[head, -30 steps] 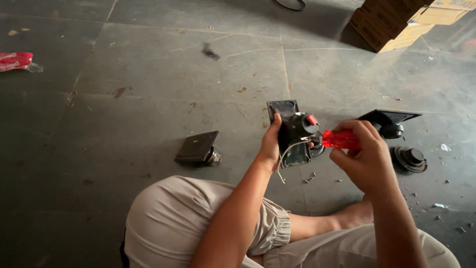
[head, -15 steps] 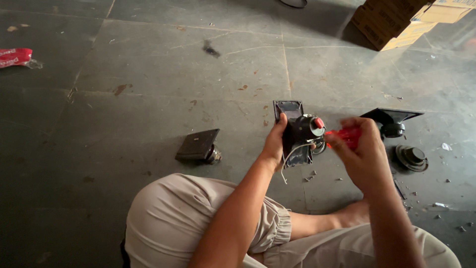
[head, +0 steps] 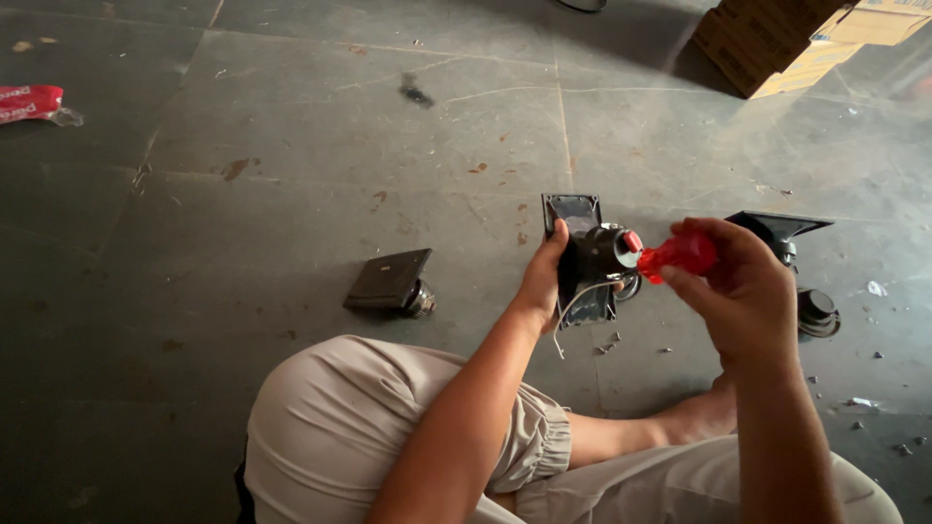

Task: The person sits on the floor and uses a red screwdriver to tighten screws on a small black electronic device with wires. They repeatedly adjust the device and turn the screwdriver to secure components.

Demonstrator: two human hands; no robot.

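Speaker unit (head: 594, 264), black with a rectangular plate and a round motor at the back, is held above the floor in front of the seated person's knees. Left hand (head: 542, 283) is closed around the plate's edge, thumb on the near side, presumably to steady the unit with its back turned toward the tool. A thin white wire (head: 573, 309) hangs loose beneath it. Right hand (head: 743, 291) is wrapped fully around a red-handled screwdriver (head: 680, 254), tip aimed at the motor, apparently to line it up with a fastener.

Count, left to right:
- red wrapper (head: 29, 102) on the floor: one
- separate speaker unit (head: 390, 282) lying on the floor: one
- further black parts (head: 796, 262) past the right hand: apparently two
- cardboard boxes (head: 777, 44), stacked: number cannot be told
- small loose screws (head: 607, 344): several
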